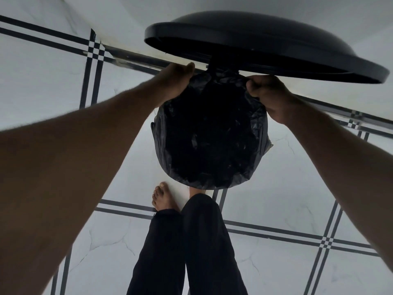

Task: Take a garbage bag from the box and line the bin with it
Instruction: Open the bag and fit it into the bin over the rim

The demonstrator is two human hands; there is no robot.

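A round bin stands on the floor below me, its mouth covered by a black garbage bag point(209, 135) whose crinkled plastic folds over the rim all round. The bin's black lid point(265, 45) stands raised behind it, tilted up on its hinge. My left hand point(176, 79) grips the bag's edge at the far left of the rim. On the far right of the rim, my right hand point(270, 94) is closed on the bag's edge. The bin's own wall is hidden under the bag. No box is in view.
The floor is white tile with dark double stripes point(276, 231). A white wall point(127, 22) rises just behind the bin. My bare left foot point(162, 198) and dark trouser legs point(191, 241) stand right in front of the bin.
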